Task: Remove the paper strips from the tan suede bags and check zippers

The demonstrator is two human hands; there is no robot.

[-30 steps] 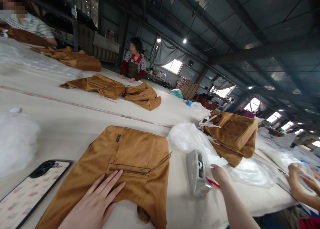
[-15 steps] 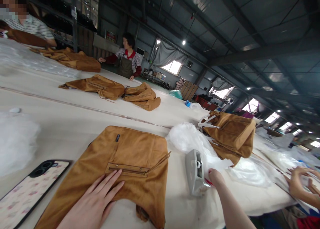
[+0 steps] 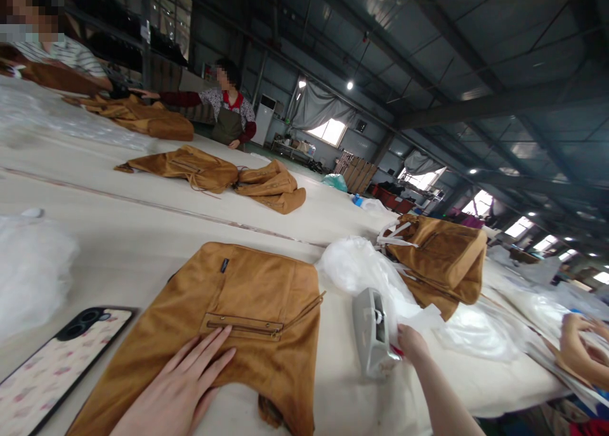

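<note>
A tan suede-like bag (image 3: 266,280) lies flat on the table before me, with a zipped front pocket and a small dark label. My left hand (image 3: 193,372) rests on it just under the zip, fingers stretched out and palm down. To the right of the bag stands a grey tape dispenser (image 3: 368,334). My right hand (image 3: 412,344) is at its right side, fingers closed. Something red shows by the fingertips, but what they grip is mostly hidden. White plastic film (image 3: 354,264) lies crumpled behind the dispenser.
A phone in a patterned case (image 3: 61,360) lies at the left, below more crumpled plastic (image 3: 33,274). Other tan bags lie across the table, one pair (image 3: 271,185) at the back and a stack (image 3: 432,252) at right. A co-worker's hands (image 3: 583,347) are at the right edge.
Across the table, a co-worker has stretched an arm out to the left over the bags. My left hand stays on the bag; my right hand has barely moved beside the dispenser.
</note>
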